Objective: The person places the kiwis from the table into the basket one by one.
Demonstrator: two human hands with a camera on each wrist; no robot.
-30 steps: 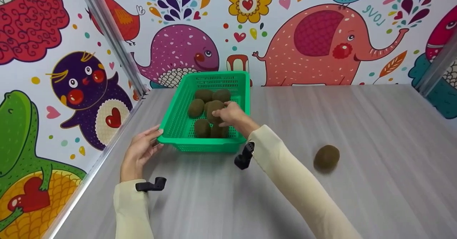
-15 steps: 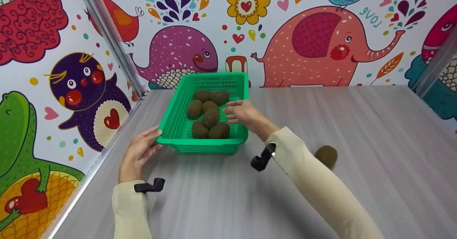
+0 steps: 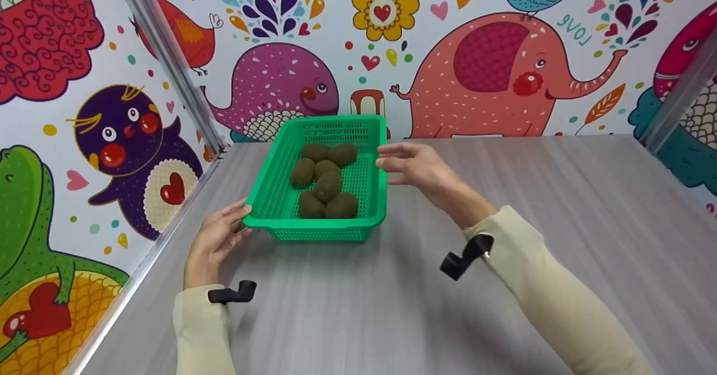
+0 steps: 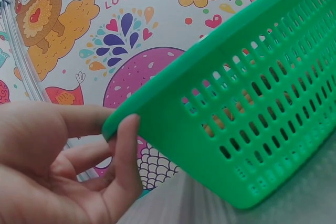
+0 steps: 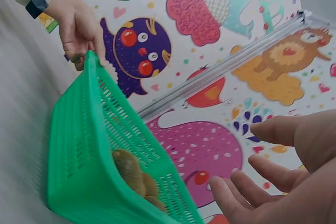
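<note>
A green plastic basket (image 3: 313, 223) with slotted walls stands on the table in the head view, with several brown fuzzy kiwis (image 3: 329, 185) lying in it. My left hand (image 3: 215, 243) pinches the basket's near left corner at the rim; the left wrist view shows thumb and fingers on either side of that rim. Beside the right rim is my right hand (image 3: 423, 170), its fingers spread and holding nothing. Whether its fingertips touch the rim I cannot tell from the head view. In the right wrist view, open fingers (image 5: 268, 174) appear near the basket.
The grey wood-grain table (image 3: 336, 308) reaches back to a wall with cartoon animals (image 3: 493, 83). A metal post (image 3: 168, 55) rises at the back left corner. Black wrist cameras (image 3: 468, 256) sit on both cuffs.
My right hand has let go of a kiwi in the basket and moved out to the right. Its arm now hides the loose kiwi on the table. The left hand keeps its hold.
</note>
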